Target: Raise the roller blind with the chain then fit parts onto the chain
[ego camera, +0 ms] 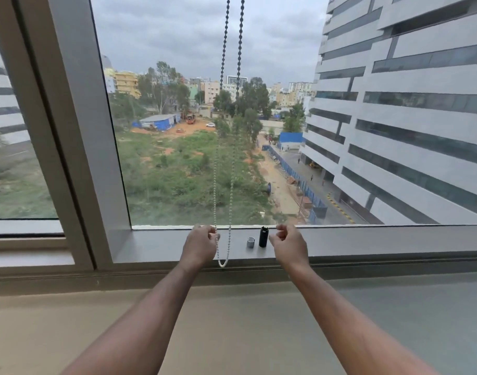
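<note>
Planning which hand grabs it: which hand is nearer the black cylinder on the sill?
Right. The right hand is just beside the black cylinder; the left hand is farther off, at the chain.

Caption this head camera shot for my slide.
Left hand pinches white beaded chain loop; small grey cap and black cylinder wait on sill.

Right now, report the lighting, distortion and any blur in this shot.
Head view: flat overcast daylight, no glare; wide-angle bends the window frame; bead chain dark against the sky, pale lower down; left hand, right hand slightly soft.
</note>
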Motion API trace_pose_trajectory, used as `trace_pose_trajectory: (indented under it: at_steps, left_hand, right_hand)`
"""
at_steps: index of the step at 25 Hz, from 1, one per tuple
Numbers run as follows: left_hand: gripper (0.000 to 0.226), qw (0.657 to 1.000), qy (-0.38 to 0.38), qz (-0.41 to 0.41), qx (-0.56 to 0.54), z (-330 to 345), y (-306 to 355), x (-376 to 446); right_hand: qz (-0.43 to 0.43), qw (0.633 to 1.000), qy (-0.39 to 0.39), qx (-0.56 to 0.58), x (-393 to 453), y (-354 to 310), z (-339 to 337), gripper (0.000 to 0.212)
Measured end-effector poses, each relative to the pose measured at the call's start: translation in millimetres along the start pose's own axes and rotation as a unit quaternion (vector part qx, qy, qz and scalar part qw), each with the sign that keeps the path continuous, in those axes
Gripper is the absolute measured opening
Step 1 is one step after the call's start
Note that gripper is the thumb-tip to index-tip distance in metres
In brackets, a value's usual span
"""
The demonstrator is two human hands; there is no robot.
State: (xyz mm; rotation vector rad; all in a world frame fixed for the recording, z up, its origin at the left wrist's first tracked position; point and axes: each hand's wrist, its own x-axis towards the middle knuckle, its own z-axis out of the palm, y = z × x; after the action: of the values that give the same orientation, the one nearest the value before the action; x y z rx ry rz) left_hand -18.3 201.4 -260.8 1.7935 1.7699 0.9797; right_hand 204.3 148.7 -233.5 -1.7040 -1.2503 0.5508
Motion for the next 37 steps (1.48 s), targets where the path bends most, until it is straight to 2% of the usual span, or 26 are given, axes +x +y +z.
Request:
trace_pose_trajectory:
  at_steps: [6, 14, 16, 19, 20, 24, 28, 30, 33, 35, 37]
  left_hand:
    - [0.039, 0.997, -0.027, 0.060, 0.036, 33.7, -0.3, 1.4]
    - [0.054, 0.990, -0.074, 0.109, 0.043, 72.5, 32.0, 13.8]
    - [0.046, 0.986, -0.092, 0.124, 0.067, 80.9, 33.7, 18.3]
    - [0.011, 0.969, -0.097, 0.172, 0.150, 89.8, 34.4, 22.4]
    - [0.007, 0.961, -0.103, 0.187, 0.177, 91.5, 33.9, 24.0]
    - [0.019, 0.950, -0.097, 0.215, 0.207, 92.0, 27.7, 22.0]
    - [0.030, 0.966, -0.082, 0.218, 0.108, 77.4, 8.2, 14.1]
    - [0.030, 0.979, -0.075, 0.189, 0.032, 61.9, 3.2, 5.6]
    - [0.029, 0.989, -0.023, 0.128, -0.065, 38.5, -7.0, -9.4]
    - [0.027, 0.986, 0.014, 0.077, -0.144, 23.0, -13.3, -19.2]
    - [0.025, 0.966, 0.050, 0.028, -0.251, 6.6, -16.2, -30.3]
  right_hand:
    - [0.001, 0.998, -0.059, -0.038, 22.8, 26.2, 19.8, 0.050]
    - [0.009, 0.996, -0.080, -0.047, 39.8, 18.3, 37.8, 0.052]
    - [0.016, 0.996, -0.078, -0.046, 40.3, 15.8, 39.8, 0.050]
    - [0.020, 0.995, -0.073, -0.062, 41.6, 12.7, 40.9, 0.044]
    - [0.022, 0.995, -0.073, -0.066, 41.6, 11.9, 40.9, 0.039]
    - [0.014, 0.995, -0.065, -0.075, 37.7, 12.4, 39.1, 0.024]
    - [0.015, 0.997, -0.047, -0.051, 25.3, 14.1, 33.3, 0.020]
    - [0.022, 0.999, -0.032, -0.017, 13.3, 15.0, 28.4, 0.017]
    - [0.019, 0.999, -0.011, 0.034, -7.8, 18.9, 23.1, 0.016]
    - [0.021, 0.997, -0.009, 0.078, -21.7, 21.4, 20.5, 0.015]
    - [0.026, 0.992, -0.013, 0.119, -36.0, 25.3, 19.0, 0.015]
